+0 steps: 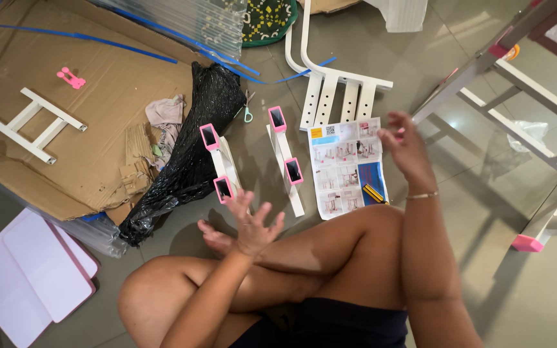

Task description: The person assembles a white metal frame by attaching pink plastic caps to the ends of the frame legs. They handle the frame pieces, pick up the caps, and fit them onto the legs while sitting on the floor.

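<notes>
I sit cross-legged on the grey floor. My left hand (253, 222) hovers with fingers spread just below a white bar with pink end caps (222, 164), holding nothing. A second white bar with pink caps (286, 158) lies to its right. My right hand (404, 142) is raised at the right edge of a printed instruction sheet (346, 164) lying on the floor; its fingers are curled, and I cannot tell whether they pinch anything. A small yellow-and-black tool (374, 192) rests on the sheet.
A white curved frame part (336, 90) lies beyond the sheet. A black plastic bag (191, 148), flattened cardboard (85, 116) with a small white ladder-shaped piece (33, 125), scissors (247, 113), pink boards (30, 270) and a white rack with pink joints (530, 122) surround me.
</notes>
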